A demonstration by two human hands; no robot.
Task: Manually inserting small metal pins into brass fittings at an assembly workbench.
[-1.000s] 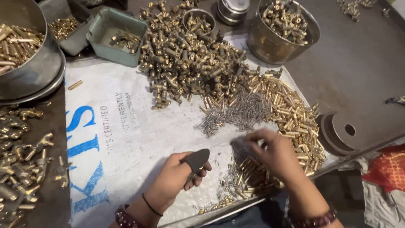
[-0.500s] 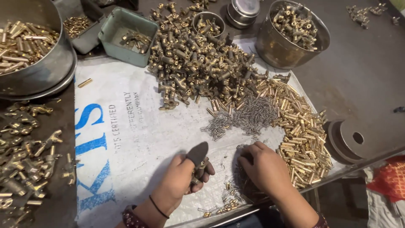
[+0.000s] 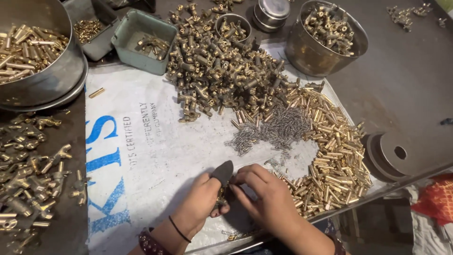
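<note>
— What have the hands got?

— From the head view: the left hand (image 3: 200, 200), a dark thumb guard (image 3: 223, 171) on it, is closed around a small brass fitting (image 3: 220, 202) low over the white sack (image 3: 141, 151); the right hand (image 3: 266, 198) curls its fingertips onto that piece, perhaps seating a spring; too small to tell.

— And the stock?

— One heap of fittings (image 3: 222, 71), one patch of springs (image 3: 273, 127), one arc of brass pins (image 3: 335, 160), all within reach; two steel pots (image 3: 325, 38), one green tray (image 3: 141, 40).

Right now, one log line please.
left hand: grips small brass fitting | right hand: fingertips on fitting | surface: white woven sack
</note>
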